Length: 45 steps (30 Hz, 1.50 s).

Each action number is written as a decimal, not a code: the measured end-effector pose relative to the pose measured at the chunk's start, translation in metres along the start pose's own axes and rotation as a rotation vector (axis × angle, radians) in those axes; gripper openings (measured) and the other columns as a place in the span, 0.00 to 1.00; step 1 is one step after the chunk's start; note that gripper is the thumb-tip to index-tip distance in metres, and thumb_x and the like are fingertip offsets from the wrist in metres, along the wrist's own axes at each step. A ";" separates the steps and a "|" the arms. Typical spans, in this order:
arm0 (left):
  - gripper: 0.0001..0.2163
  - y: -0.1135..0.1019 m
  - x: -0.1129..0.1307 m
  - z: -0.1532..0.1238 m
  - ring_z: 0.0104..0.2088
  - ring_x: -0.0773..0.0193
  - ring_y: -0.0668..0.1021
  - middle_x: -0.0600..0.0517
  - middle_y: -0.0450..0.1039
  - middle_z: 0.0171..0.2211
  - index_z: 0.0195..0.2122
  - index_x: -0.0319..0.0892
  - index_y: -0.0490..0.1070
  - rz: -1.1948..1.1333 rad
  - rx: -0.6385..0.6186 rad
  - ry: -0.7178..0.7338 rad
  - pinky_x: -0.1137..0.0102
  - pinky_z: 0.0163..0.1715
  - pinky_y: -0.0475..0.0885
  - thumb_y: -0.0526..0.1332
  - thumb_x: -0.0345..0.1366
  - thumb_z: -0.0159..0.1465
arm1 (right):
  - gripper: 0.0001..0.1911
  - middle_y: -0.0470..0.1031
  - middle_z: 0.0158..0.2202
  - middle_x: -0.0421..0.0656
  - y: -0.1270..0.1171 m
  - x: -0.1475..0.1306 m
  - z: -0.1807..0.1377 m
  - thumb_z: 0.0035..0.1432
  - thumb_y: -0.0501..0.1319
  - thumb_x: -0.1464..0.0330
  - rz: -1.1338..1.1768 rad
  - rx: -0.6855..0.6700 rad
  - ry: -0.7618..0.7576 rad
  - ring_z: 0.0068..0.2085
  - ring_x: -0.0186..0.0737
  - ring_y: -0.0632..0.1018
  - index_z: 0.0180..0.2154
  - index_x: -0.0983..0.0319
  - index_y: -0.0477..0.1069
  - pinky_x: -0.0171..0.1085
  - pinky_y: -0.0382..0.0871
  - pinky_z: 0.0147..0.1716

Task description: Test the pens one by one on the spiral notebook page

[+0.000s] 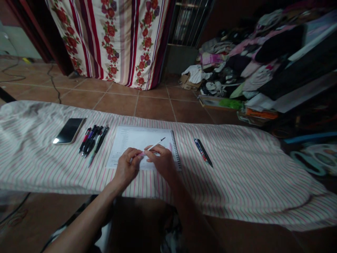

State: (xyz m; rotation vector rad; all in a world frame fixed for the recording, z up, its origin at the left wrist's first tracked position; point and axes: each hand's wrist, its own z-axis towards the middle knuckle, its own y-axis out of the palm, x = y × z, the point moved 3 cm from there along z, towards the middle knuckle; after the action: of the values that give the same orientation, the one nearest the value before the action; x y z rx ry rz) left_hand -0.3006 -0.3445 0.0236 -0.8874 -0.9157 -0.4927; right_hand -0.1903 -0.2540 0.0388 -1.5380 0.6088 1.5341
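Both hands meet over a spiral notebook [131, 135] with printed text on its page. Pinched in the fingers of my left hand [129, 163] is a pink pen barrel [142, 154], mostly hidden by the fingers. My right hand [163, 160] is closed on a thin white pen refill [157, 143], its dark tip pointing up and to the right. The refill's lower end reaches the pink barrel; whether it sits inside, I cannot tell. Beside the spiral binding, a slim pink piece [170, 147] lies on the page.
Left of the notebook lie several pens [92, 142] and a phone [68, 131]. To the right, two pens [203, 152] rest on the striped cloth [242, 168]. Beyond the table are a floral curtain [110, 42] and a heap of clothes [237, 59] on the tiled floor.
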 end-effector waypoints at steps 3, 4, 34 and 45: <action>0.09 -0.001 -0.007 -0.004 0.36 0.63 0.75 0.50 0.72 0.33 0.33 0.43 0.73 -0.035 0.006 -0.025 0.68 0.38 0.69 0.54 0.37 0.62 | 0.09 0.75 0.36 0.45 0.012 0.003 -0.002 0.47 0.62 0.64 0.120 -0.034 0.098 0.30 0.38 0.77 0.28 0.63 0.77 0.32 0.76 0.19; 0.09 -0.002 -0.009 -0.005 0.36 0.63 0.75 0.50 0.72 0.33 0.33 0.43 0.73 -0.051 0.010 -0.033 0.68 0.38 0.69 0.54 0.37 0.62 | 0.10 0.75 0.37 0.46 0.016 0.003 -0.003 0.47 0.62 0.64 0.152 -0.047 0.131 0.31 0.38 0.77 0.27 0.64 0.77 0.32 0.76 0.19; 0.09 -0.027 0.015 0.023 0.35 0.62 0.74 0.51 0.77 0.30 0.29 0.43 0.76 -0.039 0.129 0.105 0.67 0.36 0.68 0.58 0.37 0.61 | 0.14 0.68 0.25 0.41 0.052 -0.003 -0.009 0.55 0.50 0.74 -0.377 0.048 -0.364 0.29 0.35 0.71 0.22 0.61 0.68 0.33 0.65 0.31; 0.11 -0.020 0.008 0.022 0.35 0.61 0.74 0.51 0.76 0.28 0.26 0.43 0.76 -0.001 0.067 0.008 0.66 0.38 0.68 0.57 0.40 0.60 | 0.11 0.74 0.28 0.41 0.037 0.002 -0.007 0.55 0.52 0.70 -0.135 -0.072 -0.150 0.29 0.36 0.76 0.29 0.61 0.73 0.33 0.72 0.28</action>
State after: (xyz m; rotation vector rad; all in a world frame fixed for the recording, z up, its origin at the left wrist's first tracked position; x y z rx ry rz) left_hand -0.3205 -0.3370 0.0463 -0.8236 -0.9204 -0.4628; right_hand -0.2172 -0.2783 0.0278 -1.4699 0.3608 1.5652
